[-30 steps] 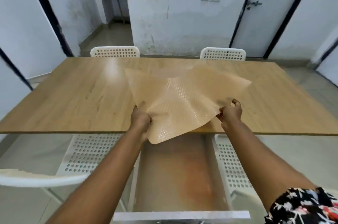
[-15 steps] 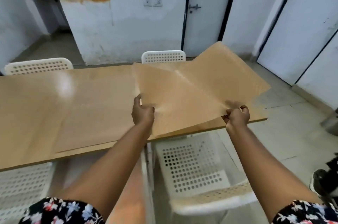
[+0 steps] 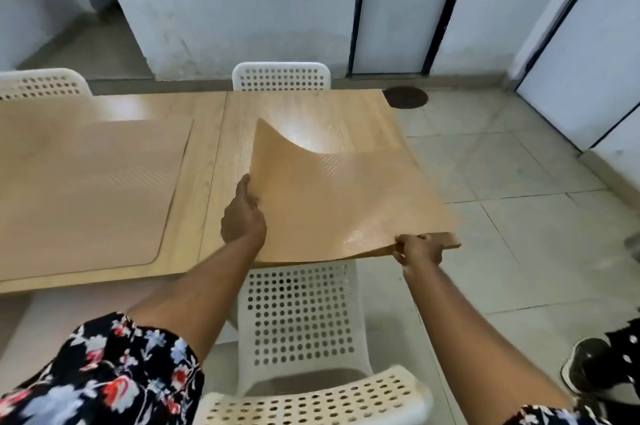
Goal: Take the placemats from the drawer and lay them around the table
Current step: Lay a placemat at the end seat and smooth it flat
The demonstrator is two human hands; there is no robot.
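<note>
Tan, wood-toned and thin, the placemat (image 3: 332, 202) I hold lies over the right end of the worktop (image 3: 211, 133), in the centre of the frame. My left hand (image 3: 242, 216) grips its left edge, fingers (image 3: 244, 187) curled round that edge with the thumb side up along it. My right hand (image 3: 417, 251) pinches the near right corner, right at the worktop's near edge, lower right of centre. Between my two hands the sheet sags and bends: its far left corner curls up off the surface in a peak, while the right part lies close to the wood. A fine dotted texture catches the light in a patch near the far edge and again near my right hand.

A second placemat (image 3: 86, 196) lies flat at the left of the frame, rounded near corner, well apart from the one I hold, with a strip of bare wood between them.

A white perforated chair (image 3: 298, 324) stands below the worktop edge between my arms; two more chair backs (image 3: 280, 76) show at the far side.
</note>
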